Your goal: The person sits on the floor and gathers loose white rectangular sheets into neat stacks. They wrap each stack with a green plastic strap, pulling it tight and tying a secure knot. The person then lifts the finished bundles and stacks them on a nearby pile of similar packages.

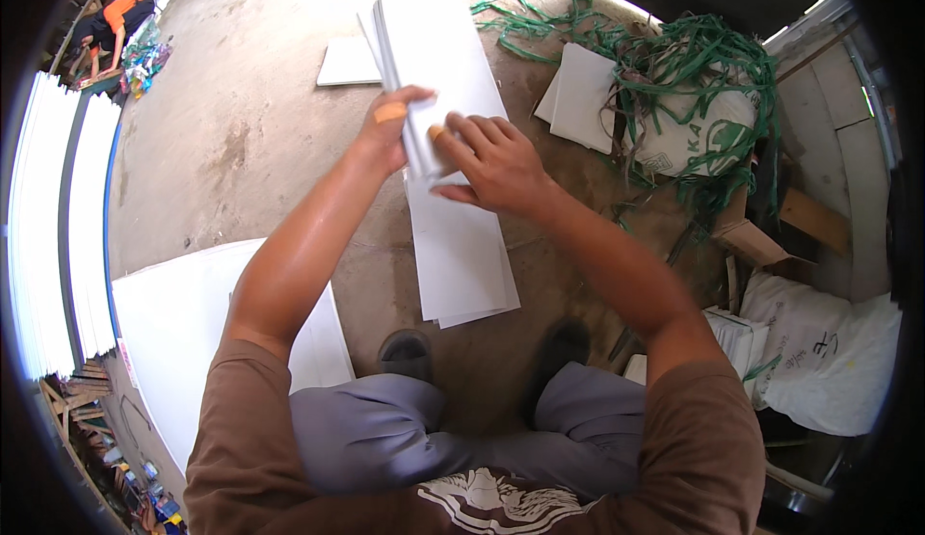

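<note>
My left hand (pixel 387 135) is closed around a slim upright stack of white sheets (pixel 386 48), thumb on the near face. Their top ends fan slightly apart. My right hand (pixel 506 164) is at the lower right of the stack, fingers bent and thumb apart; it looks to touch the sheets' face, though blur hides the exact contact. Orange tape wraps a digit on each hand. Below them, long white strips (pixel 462 265) lie overlapped on the concrete floor, running away between my feet and the far side.
At left lies a large white sheet (pixel 183 323), beside tall stacked white boards (pixel 39 227). White pieces (pixel 583 96) rest near a sack (pixel 703 130) draped with green strapping (pixel 708 48). Another white sack (pixel 819 352) stands lower right. A person in orange (pixel 125 10) bends far left.
</note>
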Available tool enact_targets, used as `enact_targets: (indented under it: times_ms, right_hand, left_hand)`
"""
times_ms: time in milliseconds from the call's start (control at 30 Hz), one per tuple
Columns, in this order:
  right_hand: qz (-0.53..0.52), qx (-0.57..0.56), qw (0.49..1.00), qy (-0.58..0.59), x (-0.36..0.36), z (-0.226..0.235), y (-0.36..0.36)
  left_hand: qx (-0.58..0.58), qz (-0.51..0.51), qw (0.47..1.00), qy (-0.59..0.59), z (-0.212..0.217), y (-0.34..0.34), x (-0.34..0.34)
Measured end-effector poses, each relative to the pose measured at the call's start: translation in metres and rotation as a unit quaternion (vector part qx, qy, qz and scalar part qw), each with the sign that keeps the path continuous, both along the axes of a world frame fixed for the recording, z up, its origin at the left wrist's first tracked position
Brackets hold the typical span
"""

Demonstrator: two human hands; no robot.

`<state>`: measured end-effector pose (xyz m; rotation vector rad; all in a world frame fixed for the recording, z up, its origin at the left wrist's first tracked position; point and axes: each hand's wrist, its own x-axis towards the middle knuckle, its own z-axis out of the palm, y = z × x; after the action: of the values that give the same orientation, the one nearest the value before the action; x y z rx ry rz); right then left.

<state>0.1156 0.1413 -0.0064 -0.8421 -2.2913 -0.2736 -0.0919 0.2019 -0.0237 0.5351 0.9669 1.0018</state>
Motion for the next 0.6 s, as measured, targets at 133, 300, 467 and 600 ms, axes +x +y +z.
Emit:
enact_targets:
  times_ms: [133,300,467,600]
  right_hand:
    - [-0.057,-0.228,0.951,0.2,0.007,-0.006,0.018]
    - [-0.026,-0.642,0.615,0.457,-0.003,-0.013,0.019]
    - [-0.077,-0.686,0.554,0.465,0.011,-0.075,-0.05]
    - [-0.1,-0.678,0.554,0.473,0.016,-0.097,-0.087]
  left_hand:
    - [-0.044,-0.088,0.989,-0.112,0.002,-0.056,-0.022]
    - [-0.013,-0.054,0.998,-0.039,-0.004,-0.121,-0.004]
    - [0.058,0.001,0.975,0.215,-0.057,-0.185,0.023]
    - [0.056,-0.099,0.82,0.562,-0.091,-0.22,0.029]
